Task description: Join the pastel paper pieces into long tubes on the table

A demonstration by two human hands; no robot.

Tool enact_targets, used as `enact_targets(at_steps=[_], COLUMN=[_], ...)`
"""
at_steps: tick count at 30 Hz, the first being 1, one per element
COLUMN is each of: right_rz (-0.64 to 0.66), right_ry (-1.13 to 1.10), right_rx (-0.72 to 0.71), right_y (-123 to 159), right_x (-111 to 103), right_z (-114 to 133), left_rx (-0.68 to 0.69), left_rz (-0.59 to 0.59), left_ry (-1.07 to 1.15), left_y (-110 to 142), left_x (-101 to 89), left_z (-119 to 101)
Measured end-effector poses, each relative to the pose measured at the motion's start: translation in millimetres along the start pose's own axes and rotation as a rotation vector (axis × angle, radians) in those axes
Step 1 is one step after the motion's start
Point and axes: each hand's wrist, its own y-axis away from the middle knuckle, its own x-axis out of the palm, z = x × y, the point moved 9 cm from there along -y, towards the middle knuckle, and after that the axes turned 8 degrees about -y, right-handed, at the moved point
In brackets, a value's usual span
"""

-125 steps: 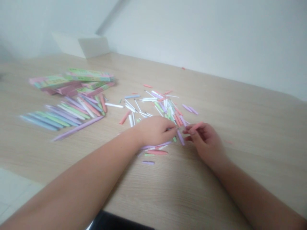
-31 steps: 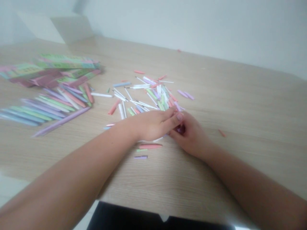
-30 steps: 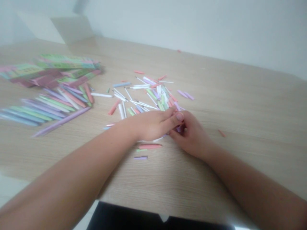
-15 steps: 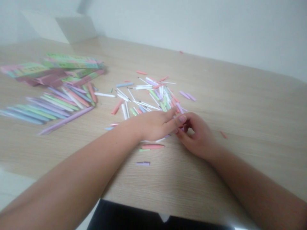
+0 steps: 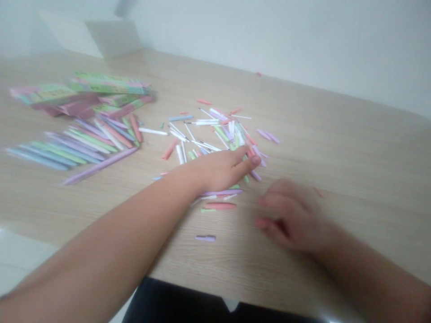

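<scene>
A dark thing (image 5: 182,303) is closest to me, at the edge of the wooden table (image 5: 249,264); a little purple piece (image 5: 205,238) lies by itself on the wood; my right hand (image 5: 294,217) is to the right of it, with curled fingers, and it is so blurry I cannot tell if it holds anything; a fat pink piece (image 5: 220,206) lies just in front of my left hand (image 5: 222,170); that hand is over the near part of the pen parts (image 5: 232,130), thumb sticking out to the right; its underside is hidden, so I cannot tell if it grips one; the parts are in a messy heap, pink, green, purple and white, with thin white sticks too; a row of pens (image 5: 77,150) lies to the left, with a long purple pen (image 5: 101,166) on its near side; past them are colorful boxes (image 5: 111,84) in a pile; a white folded thing (image 5: 114,39) stands by the wall (image 5: 269,36).
</scene>
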Motion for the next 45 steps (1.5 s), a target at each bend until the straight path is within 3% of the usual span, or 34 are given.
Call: enact_targets(at_steps=[1,4,6,8,15,19,22,25,29,31,36,40,45], right_rz=[0.185,0.558,0.696,0.738,0.616,0.607,0.539,0.304,-0.243,-0.347,-0.254,-0.193,-0.053], right_ry=[-0.042,-0.242,-0.359,-0.426,-0.321,-0.184,-0.157,-0.195,-0.153,-0.194,-0.375,-0.308,-0.255], right_rx=[-0.068,-0.114,-0.066,0.027,0.234,0.281,0.263,0.232,0.354,0.418,0.491,0.500,0.475], right_y=[-1.3,-1.4,-1.2,-1.7,-5.7,-14.9,-22.4,-27.0,-16.9,-11.1,-13.2,-16.1,-22.1], right_x=[16.8,54.0,70.1,79.1,88.6,96.1,92.2,70.8,23.8,20.2,39.4,36.9,40.4], right_z=[19.9,63.8,75.8,72.5,18.4,-17.7,-30.6,-35.2,-62.2,-76.6,-92.4,-88.0,-82.8], left_rx=[0.007,0.022,0.021,0.002,-0.137,-0.144,-0.110,-0.094,-0.064,-0.039,0.014,0.095,0.079], left_rz=[-0.013,-0.073,-0.145,-0.225,-0.370,-0.378,-0.364,-0.346,-0.266,-0.210,-0.092,-0.066,-0.019], left_ry=[0.006,0.060,0.113,0.171,0.375,0.426,0.430,0.386,0.257,0.159,0.004,0.110,0.135], left_y=[0.1,-0.8,-2.0,-3.1,-5.0,-5.3,-5.2,-2.9,1.8,3.6,4.5,5.1,7.1], left_x=[-1.7,-9.5,-18.7,-29.0,-44.7,-46.9,-49.5,-51.3,-46.9,-42.0,-27.9,-23.5,-18.5], left_z=[0.5,3.3,8.0,16.5,50.5,53.9,52.0,48.8,38.0,32.4,24.5,12.7,9.8])
